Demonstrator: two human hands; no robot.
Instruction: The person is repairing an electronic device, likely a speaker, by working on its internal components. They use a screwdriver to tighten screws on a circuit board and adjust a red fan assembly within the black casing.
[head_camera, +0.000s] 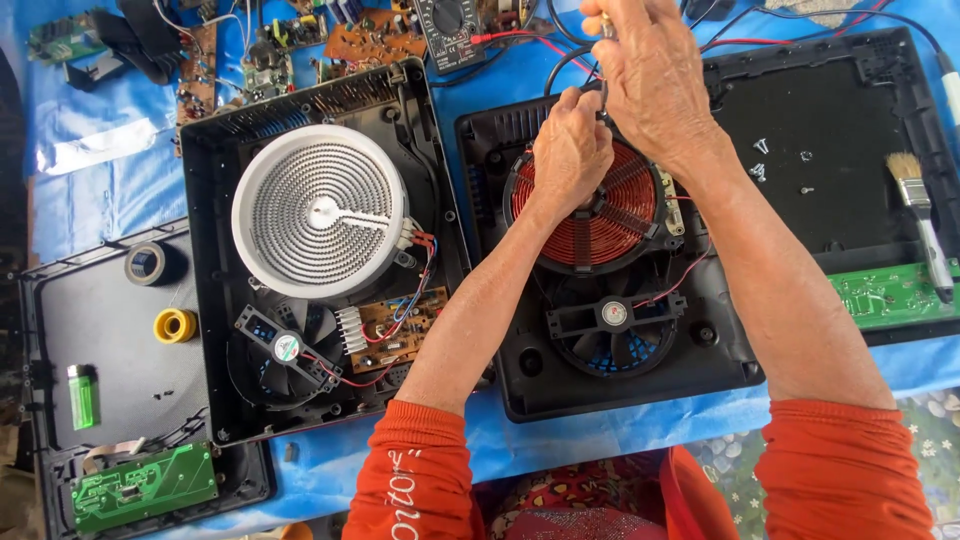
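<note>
**Both hands at the top of the copper coil**

Blue sheeting (90, 190) covered the tabletop, strewn with opened cooktops and circuit boards. At centre lay a black cooker base (520, 380) with a copper coil (590, 225) and a fan (612, 330) below it. The left hand (570, 150) rested on the coil's upper left edge, its grip curled shut, pinching a black cable (562, 62) at the coil's rim. The right hand (645, 75) hovered just above and beside it, grip closed on a small metal tool (606, 25) whose tip was hidden. To the left sat another base with a white heater disc (320, 210). To the right, a brush (920, 220) lay on a black panel (800, 130) with loose screws (762, 160).
</note>
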